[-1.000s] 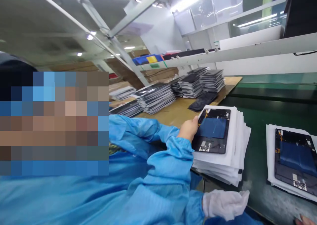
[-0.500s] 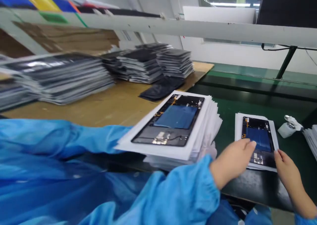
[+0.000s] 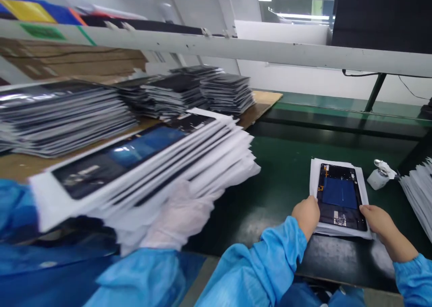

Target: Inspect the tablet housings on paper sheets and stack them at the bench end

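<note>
A co-worker's gloved hand (image 3: 175,219) has swung the white-sheeted stack (image 3: 145,172) up and left, now tilted! On the green table (image 3: 280,185), our black tablet housing (image 3: 339,198) lies flat on its white sheet (image 3: 313,194), long axis running away from us. Our left hand (image 3: 306,216) and right hand (image 3: 381,223) flank its near end, fingers (image 3: 369,213) against the edges, and whether they're clamped we can't tell!
</note>
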`<state>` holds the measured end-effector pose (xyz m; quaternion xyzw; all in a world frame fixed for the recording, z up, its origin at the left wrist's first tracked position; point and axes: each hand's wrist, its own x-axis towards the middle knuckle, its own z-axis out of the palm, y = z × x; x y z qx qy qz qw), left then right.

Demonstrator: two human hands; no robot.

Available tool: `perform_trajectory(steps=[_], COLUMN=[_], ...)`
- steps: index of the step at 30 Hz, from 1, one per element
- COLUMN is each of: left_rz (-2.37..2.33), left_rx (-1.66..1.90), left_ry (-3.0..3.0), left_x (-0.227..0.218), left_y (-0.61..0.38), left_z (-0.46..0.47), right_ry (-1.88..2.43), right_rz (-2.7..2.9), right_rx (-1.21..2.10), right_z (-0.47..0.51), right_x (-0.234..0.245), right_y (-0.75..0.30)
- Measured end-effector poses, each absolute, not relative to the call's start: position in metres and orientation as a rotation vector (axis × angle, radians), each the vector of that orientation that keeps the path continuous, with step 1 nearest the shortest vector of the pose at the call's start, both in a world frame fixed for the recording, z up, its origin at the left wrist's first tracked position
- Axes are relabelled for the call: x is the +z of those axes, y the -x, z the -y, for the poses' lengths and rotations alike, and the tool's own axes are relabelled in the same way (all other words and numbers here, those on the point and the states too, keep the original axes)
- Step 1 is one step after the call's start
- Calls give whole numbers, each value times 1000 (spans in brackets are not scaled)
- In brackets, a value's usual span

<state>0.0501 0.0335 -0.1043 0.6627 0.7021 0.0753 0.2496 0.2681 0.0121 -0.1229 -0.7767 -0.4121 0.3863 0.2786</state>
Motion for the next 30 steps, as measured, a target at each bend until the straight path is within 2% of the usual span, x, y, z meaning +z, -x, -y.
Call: perform_trajectory(steps=[8,13,17,20,23,26,30], left_rz=[-1827,-1719,-1373,-1242,-1386,-1504,-1502], left_rx=[402,494,642,584,595,775,1052], left_ry=[-1677,-1604,-988,-567,-595,-765,-833], left_x=[-78,-93,-106,-112,-117,-118,-114], left_y=[-44,-28,-23,-24,-25,-25,-20], left_z=[-40,-41,-29,-20,-16,-14,-13], right_ry=[1817,1780,1870,1943,1953,1896,1530], right_rz=[754,714,769,813,917,932,582], right_rx=[1314,1210,1055,1014,1000,1025,1360], right_z=[1,13,34,52,67,76,80], right_x=[-101,-90,-76,-70,-67,-64,-57], right_y=[-231,-216,-212,-202,-189,-178,-168])
